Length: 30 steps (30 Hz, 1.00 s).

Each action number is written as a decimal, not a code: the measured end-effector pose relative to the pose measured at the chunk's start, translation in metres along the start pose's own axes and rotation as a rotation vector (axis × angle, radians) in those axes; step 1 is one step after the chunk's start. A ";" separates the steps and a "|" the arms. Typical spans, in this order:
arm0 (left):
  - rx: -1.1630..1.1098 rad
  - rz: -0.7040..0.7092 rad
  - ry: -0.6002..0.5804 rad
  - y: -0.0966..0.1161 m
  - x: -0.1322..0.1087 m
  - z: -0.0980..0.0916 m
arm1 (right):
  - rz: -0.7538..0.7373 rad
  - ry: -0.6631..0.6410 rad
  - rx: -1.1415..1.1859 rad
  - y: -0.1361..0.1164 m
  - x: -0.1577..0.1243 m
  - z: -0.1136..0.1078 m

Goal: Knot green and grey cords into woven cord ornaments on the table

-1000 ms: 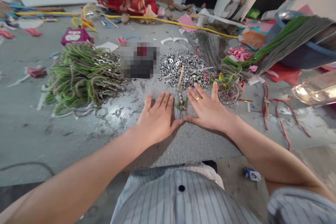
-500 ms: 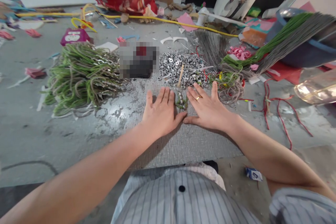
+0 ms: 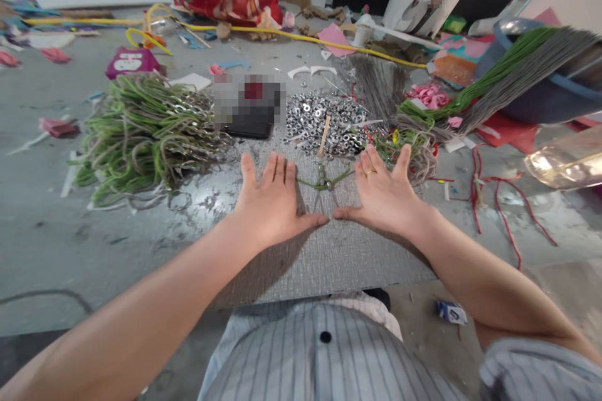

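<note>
Both hands lie palm down on the grey table (image 3: 301, 269), thumbs nearly touching. My left hand (image 3: 270, 200) has its fingers spread, at the left side of a small knotted green and grey cord piece (image 3: 324, 185). Fingers apart too, my right hand (image 3: 388, 191) wears a ring and rests at the cord's right side. Strands of green cord run out towards both hands; whether the fingers press on the ends is hidden. Just beyond the cord lies a heap of small silver metal pieces (image 3: 315, 119) with a thin wooden stick (image 3: 324, 136).
On the left is a large bundle of green and grey cords (image 3: 136, 138), beside a black phone-like object (image 3: 249, 130). To the right are a blue basin (image 3: 527, 97) with long cords, red cords (image 3: 501, 182) and a clear container (image 3: 564, 160). A yellow tube (image 3: 301, 36) crosses behind.
My hands have moved apart, the left one leftwards and the right one rightwards. The cord piece between them now shows more fully, its strands spread to both sides.
</note>
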<state>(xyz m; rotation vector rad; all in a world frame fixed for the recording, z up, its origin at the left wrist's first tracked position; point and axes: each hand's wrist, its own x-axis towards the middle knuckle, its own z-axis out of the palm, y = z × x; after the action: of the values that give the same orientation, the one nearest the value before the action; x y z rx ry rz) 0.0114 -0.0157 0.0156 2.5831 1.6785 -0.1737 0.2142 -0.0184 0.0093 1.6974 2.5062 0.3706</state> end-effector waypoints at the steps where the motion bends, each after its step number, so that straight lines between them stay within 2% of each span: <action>1: 0.008 -0.010 0.001 -0.001 -0.001 0.000 | 0.015 0.004 -0.007 0.002 -0.001 0.001; 6: 0.005 -0.024 0.016 -0.002 -0.003 -0.001 | 0.035 -0.032 -0.024 0.007 -0.001 0.000; 9: -0.021 -0.009 0.030 -0.002 -0.004 0.000 | 0.000 0.006 0.033 0.008 0.000 -0.006; 14: -0.108 0.055 0.108 0.001 -0.005 0.002 | -0.231 0.181 0.407 0.006 0.005 -0.011; 17: -0.188 0.134 0.153 0.003 -0.003 0.003 | -0.296 0.243 0.591 0.000 0.008 -0.005; 23: -0.349 0.310 0.299 0.004 0.004 0.010 | -0.260 0.223 0.733 -0.009 0.010 0.007; 30: -0.337 0.308 0.184 0.004 0.005 0.016 | -0.184 0.094 0.721 -0.012 0.012 0.004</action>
<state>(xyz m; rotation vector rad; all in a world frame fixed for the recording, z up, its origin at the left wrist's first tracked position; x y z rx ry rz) 0.0165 -0.0143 -0.0007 2.6066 1.1991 0.3398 0.1997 -0.0105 0.0035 1.6173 3.0577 -0.5520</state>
